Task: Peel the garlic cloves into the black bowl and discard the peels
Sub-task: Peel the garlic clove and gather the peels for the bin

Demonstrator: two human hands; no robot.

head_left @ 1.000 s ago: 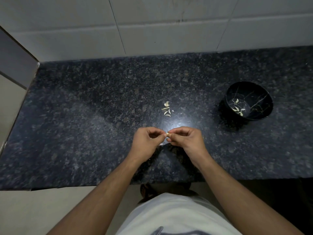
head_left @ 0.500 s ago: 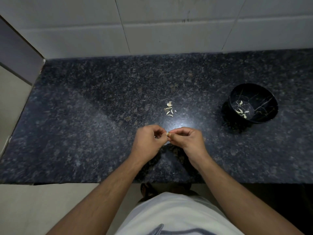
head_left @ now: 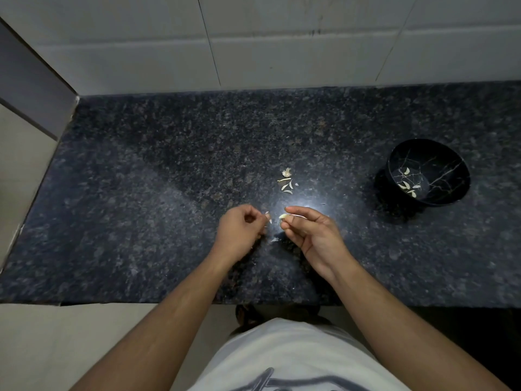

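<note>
Garlic clove (head_left: 282, 216) pinched at my right hand's (head_left: 311, 235) fingertips, my left hand (head_left: 239, 234) just beside it, curled, pinching a peel scrap (head_left: 268, 218), peels (head_left: 287, 183) on countertop (head_left: 141, 193), black bowl (head_left: 428, 172) holding cloves far right.

My right hand (head_left: 310, 235) pinches a garlic clove (head_left: 282, 216), left hand (head_left: 239, 235) pinches a peel scrap (head_left: 268, 219), black bowl (head_left: 451, 198) near the counter's (head_left: 141, 207) right edge.
</note>
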